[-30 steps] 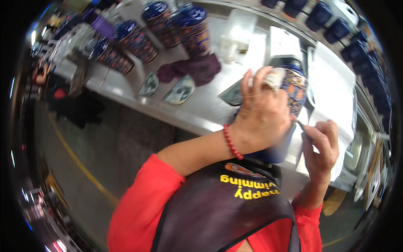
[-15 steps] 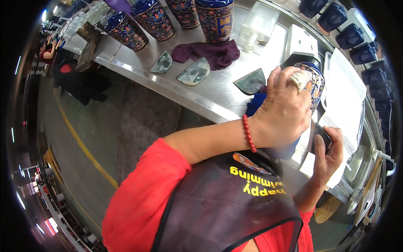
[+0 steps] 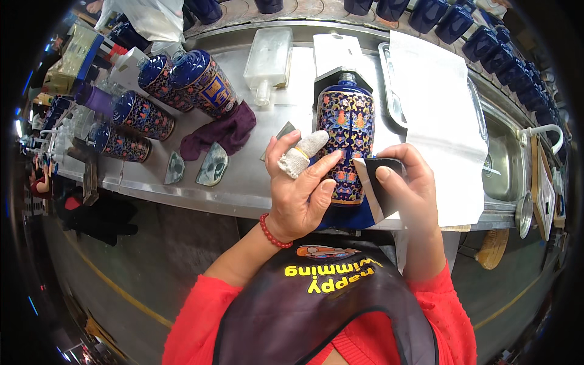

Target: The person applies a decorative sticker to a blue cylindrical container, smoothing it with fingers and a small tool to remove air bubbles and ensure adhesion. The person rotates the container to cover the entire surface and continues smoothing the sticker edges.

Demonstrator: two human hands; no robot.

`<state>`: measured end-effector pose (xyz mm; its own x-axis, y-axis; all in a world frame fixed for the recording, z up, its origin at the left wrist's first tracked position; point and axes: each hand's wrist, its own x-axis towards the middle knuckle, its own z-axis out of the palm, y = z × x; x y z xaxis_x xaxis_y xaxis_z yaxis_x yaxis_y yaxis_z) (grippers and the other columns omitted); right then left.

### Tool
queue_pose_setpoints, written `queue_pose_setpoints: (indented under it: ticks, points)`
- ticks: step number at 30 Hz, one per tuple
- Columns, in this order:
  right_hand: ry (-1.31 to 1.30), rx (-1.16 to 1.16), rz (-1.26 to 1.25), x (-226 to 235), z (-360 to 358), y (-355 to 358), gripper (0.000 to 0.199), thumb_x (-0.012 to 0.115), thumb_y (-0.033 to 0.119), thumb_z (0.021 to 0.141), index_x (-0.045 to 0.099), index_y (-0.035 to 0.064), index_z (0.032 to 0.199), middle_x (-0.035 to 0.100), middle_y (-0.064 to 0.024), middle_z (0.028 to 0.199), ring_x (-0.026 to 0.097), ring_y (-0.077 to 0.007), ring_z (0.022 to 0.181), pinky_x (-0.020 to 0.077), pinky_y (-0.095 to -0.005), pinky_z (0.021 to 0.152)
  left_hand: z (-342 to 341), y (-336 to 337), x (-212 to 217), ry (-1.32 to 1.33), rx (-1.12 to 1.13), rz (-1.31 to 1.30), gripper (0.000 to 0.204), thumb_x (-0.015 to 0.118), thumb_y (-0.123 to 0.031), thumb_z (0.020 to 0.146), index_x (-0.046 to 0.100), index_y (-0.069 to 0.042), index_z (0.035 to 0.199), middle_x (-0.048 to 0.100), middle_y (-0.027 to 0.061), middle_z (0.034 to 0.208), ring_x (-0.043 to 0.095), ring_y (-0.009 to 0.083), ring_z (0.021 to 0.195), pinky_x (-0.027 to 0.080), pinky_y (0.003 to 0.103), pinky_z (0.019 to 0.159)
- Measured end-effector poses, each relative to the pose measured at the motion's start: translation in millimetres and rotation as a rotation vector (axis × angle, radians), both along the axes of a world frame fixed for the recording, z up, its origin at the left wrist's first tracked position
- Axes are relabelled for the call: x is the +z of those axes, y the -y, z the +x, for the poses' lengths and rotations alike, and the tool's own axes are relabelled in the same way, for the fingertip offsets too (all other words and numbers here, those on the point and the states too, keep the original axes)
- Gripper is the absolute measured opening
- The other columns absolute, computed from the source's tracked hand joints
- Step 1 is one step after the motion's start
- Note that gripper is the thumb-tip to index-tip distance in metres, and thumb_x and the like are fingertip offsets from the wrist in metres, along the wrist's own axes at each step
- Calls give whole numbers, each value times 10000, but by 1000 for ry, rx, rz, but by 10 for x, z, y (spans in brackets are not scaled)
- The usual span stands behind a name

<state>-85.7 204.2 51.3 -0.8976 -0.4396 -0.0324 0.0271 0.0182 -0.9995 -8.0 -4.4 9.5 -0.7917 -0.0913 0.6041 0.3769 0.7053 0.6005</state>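
Observation:
A blue bottle (image 3: 345, 143) with a colourful floral pattern lies on its back on the worktop, neck pointing away from me. My left hand (image 3: 298, 198) rests its fingertips on the bottle's left side, fingers apart and gripping nothing. A whitish cloth sleeve (image 3: 304, 152) wraps one of its fingers. To the bottle's right, my right hand (image 3: 413, 188) pinches a dark flat scraper-like piece (image 3: 384, 182) between thumb and fingers. A pale strip runs along that piece's edge, close to the bottle's lower right side. Blue cloth (image 3: 350, 217) shows under the bottle's near end.
Patterned blue bottles (image 3: 207, 85) and a purple cloth (image 3: 222, 134) are on the left, near green-grey curved pieces (image 3: 213, 164). A clear bottle (image 3: 267, 61) lies behind. White paper (image 3: 429, 121) covers the right side, beside a metal sink (image 3: 502, 146). Several dark blue bottles (image 3: 453, 24) line the back.
My view has swung right. The bottle, formerly tilted in my left hand, now lies on the worktop. My left hand has opened onto its side; my right hand has brought the dark piece against it.

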Motion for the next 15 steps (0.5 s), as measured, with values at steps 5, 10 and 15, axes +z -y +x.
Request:
queue_pose_setpoints:
  ticks: [5, 10, 15]
  points:
    - [-21, 2, 47, 15, -46, 80, 181, 678, 51, 947, 645, -14, 1113, 667, -29, 990, 601, -68, 905, 509, -237, 796, -7, -27, -18, -6, -7, 18, 363, 622, -272, 981, 741, -84, 1267, 677, 183, 1307, 390, 370, 1376, 146, 549, 1214]
    - [-57, -2, 31, -13, -52, 123, 176, 681, 67, 950, 647, -10, 1104, 667, -31, 986, 602, -75, 896, 510, -242, 794, -22, -47, -1, -13, -12, 20, 369, 630, -262, 973, 736, -69, 1269, 668, 192, 1326, 393, 378, 1378, 144, 545, 1218]
    - [-41, -16, 12, -19, -58, 132, 180, 686, 79, 949, 648, -11, 1101, 659, -32, 996, 598, -78, 915, 508, -245, 813, -27, -57, -6, -14, -23, 37, 382, 635, -261, 971, 725, -53, 1278, 658, 199, 1342, 390, 388, 1387, 137, 543, 1225]
